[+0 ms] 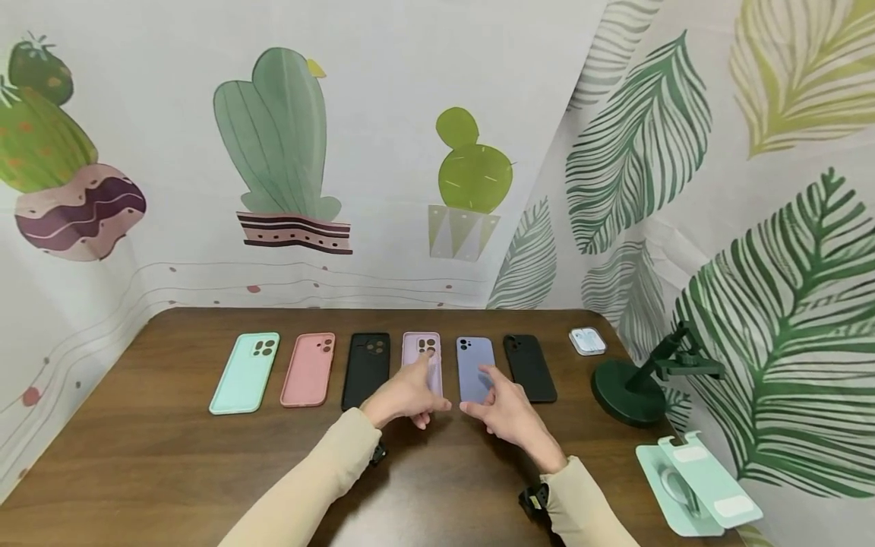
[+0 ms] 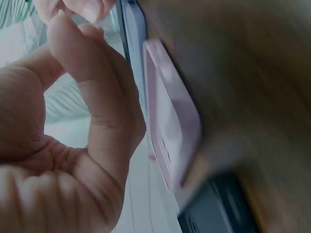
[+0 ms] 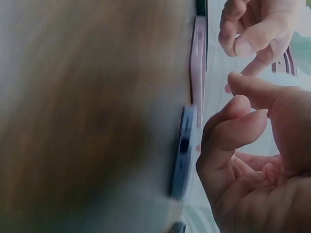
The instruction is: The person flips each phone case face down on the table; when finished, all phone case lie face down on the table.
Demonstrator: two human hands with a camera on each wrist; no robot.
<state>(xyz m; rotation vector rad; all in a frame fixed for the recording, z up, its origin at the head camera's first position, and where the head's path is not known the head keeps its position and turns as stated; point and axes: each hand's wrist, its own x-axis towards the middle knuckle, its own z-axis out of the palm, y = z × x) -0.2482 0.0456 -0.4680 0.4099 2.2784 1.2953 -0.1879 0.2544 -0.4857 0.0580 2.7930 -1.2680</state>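
In the head view my left hand (image 1: 409, 391) hovers over the lower part of a lilac phone case (image 1: 411, 348), index finger and thumb extended and the other fingers curled in loosely. Close to its right, my right hand (image 1: 509, 412) is held over the lower right of a blue phone case (image 1: 471, 368), index finger and thumb spread. Neither hand holds anything. From the left wrist, the lilac case (image 2: 187, 116) shows beside the bent fingers, a gap between them. The right wrist view shows the blue case (image 3: 182, 155) on the table beside the right hand's curled fingers.
A mint case (image 1: 242, 372), a pink case (image 1: 307, 372) and a black case (image 1: 364, 365) lie to the left. Another black case (image 1: 529, 368) is on the right, then a small white square item (image 1: 587, 341), a dark green stand (image 1: 629, 395) and a mint folding stand (image 1: 683, 494).
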